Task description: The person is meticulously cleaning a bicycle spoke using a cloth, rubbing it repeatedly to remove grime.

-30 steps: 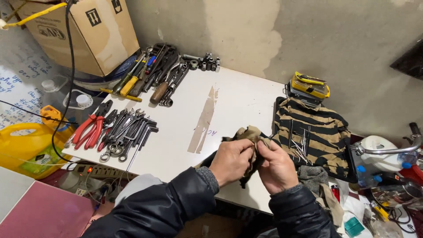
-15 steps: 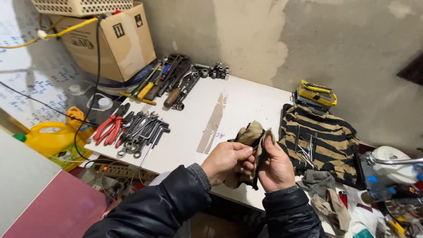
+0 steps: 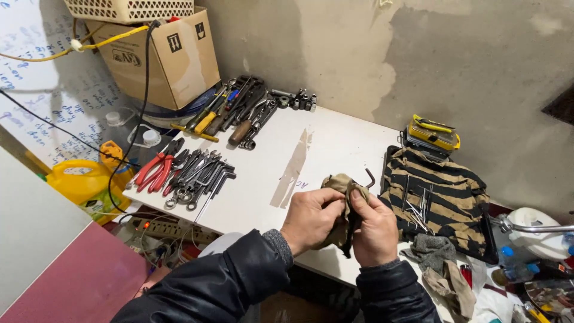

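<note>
Since a second ago, your left hand (image 3: 312, 218) and right hand (image 3: 373, 230) have lifted the grimy tan rag (image 3: 338, 186) slightly. Both clutch it around a dark bent metal key (image 3: 369, 178), above the white table (image 3: 335, 143) by a patchy plaster wall (image 3: 359, 54).

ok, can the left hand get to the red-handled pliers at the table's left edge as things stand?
Probably yes, once freed. The left hand grips the dirty tan rag together with the right hand. The red-handled pliers lie exposed on the white table, uncovered, with bare tabletop between them.
</note>
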